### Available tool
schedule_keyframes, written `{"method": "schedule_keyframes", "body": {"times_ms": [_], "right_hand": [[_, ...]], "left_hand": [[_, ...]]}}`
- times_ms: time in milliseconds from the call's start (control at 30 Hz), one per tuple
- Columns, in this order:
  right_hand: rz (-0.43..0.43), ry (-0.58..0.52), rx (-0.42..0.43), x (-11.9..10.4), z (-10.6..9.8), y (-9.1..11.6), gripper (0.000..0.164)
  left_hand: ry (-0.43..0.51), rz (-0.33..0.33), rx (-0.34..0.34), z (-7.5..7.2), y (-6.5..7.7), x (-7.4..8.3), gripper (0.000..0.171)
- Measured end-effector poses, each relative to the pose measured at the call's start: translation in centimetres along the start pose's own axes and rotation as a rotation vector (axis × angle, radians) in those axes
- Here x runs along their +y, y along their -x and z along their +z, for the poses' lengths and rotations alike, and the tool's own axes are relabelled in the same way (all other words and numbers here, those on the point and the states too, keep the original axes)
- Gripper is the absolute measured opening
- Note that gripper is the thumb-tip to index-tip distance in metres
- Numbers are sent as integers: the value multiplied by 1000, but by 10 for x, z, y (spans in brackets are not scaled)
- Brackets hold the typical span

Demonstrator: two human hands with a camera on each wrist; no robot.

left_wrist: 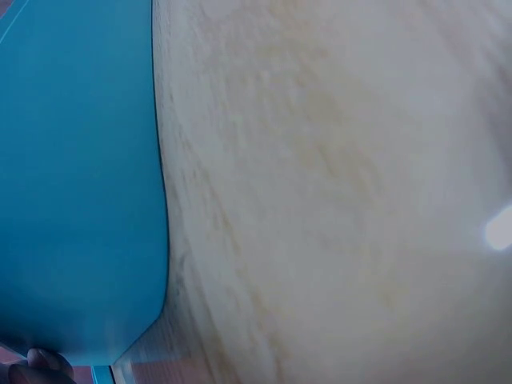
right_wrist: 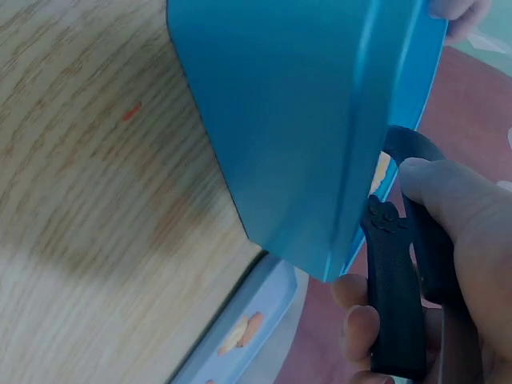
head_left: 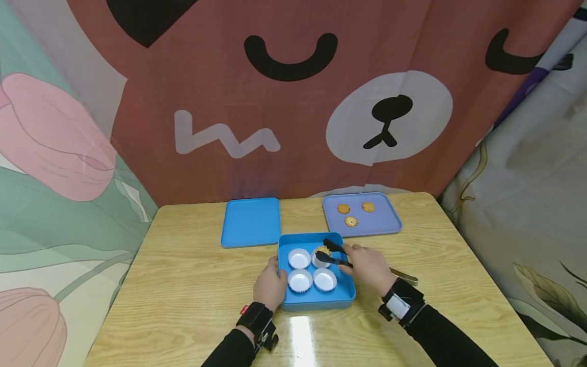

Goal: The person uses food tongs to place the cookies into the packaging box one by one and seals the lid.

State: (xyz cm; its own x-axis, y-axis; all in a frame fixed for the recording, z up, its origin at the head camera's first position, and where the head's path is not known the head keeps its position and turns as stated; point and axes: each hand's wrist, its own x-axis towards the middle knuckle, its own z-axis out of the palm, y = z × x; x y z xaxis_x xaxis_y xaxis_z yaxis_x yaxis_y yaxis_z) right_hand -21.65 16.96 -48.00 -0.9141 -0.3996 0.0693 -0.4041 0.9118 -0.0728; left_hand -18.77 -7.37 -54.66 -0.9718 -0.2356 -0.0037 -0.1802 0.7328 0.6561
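Note:
A deep blue box [head_left: 317, 306] stands on the table with white paper cups inside, among them a front left cup [head_left: 300, 281] and a front right cup [head_left: 325, 280]. My left hand [head_left: 269, 286] holds the box by its left wall; only fingertips [left_wrist: 44, 362] show in the left wrist view. My right hand [head_left: 372, 267] grips black-tipped tongs [right_wrist: 396, 296] with metal handles. The tongs' tips reach over the box's right wall, around a small round cookie [head_left: 323, 250] at the back right cup. The right wrist view shows just a sliver of that cookie, beside the wall.
Behind the box to the right lies a lilac tray [head_left: 382, 220] bearing three cookies, including a flower-shaped one [head_left: 350, 221]. A flat blue tray or lid [head_left: 250, 223] lies back left, right by the box's corner. A printed cloth [head_left: 298, 176] hangs behind the wooden table [head_left: 192, 285].

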Motion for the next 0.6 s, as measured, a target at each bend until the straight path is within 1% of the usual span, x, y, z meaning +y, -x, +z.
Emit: {"method": "schedule_keyframes", "body": {"times_ms": [100, 400, 600], "right_hand": [[-4, -4, -5, -1, 3, 0, 55], [-37, 3, 22, -3, 7, 0, 58], [-30, 2, 22, -2, 8, 0, 63]], "left_hand": [[4, -1, -6, -1, 0, 1, 41], [8, -6, -6, -1, 0, 1, 41], [12, -7, -8, -1, 0, 1, 41]]}}
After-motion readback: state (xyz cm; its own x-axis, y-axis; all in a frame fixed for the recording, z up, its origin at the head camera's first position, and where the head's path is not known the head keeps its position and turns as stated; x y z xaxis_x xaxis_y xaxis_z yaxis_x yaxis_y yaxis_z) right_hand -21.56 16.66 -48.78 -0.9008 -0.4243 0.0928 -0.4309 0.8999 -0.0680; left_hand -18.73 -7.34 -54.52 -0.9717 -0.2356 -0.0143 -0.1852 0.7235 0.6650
